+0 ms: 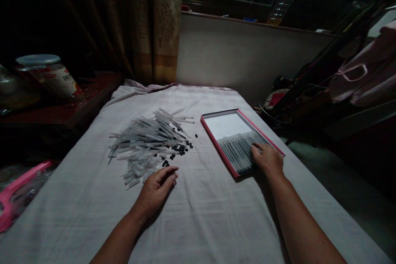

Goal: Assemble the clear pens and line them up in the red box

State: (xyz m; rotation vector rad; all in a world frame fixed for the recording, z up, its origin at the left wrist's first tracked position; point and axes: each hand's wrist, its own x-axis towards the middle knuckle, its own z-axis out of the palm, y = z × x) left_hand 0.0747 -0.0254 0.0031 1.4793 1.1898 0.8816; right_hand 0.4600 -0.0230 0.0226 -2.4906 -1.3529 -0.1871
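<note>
My right hand (267, 159) is over the near right part of a shallow red-edged box (216, 148). Its fingers are curled down at the end of a row of clear pens (236, 150), closed on a pen that is mostly hidden beneath them. The row lies side by side across the lower part of the box. My left hand (157, 192) rests on the cloth, fingers loosely bent, thumb apart from the index finger, nothing visible in it. Just beyond it are small black plugs (179, 148) and a loose pile of clear pen barrels and thin dark refills (142, 136).
A pale cloth (198, 222) covers the table. At the left, a lidded jar (55, 76) stands on a dark red side table (58, 115), with a pink plastic handle (24, 189) below. A bottle (285, 2) stands on the windowsill behind. Pink fabric (365, 66) hangs at right.
</note>
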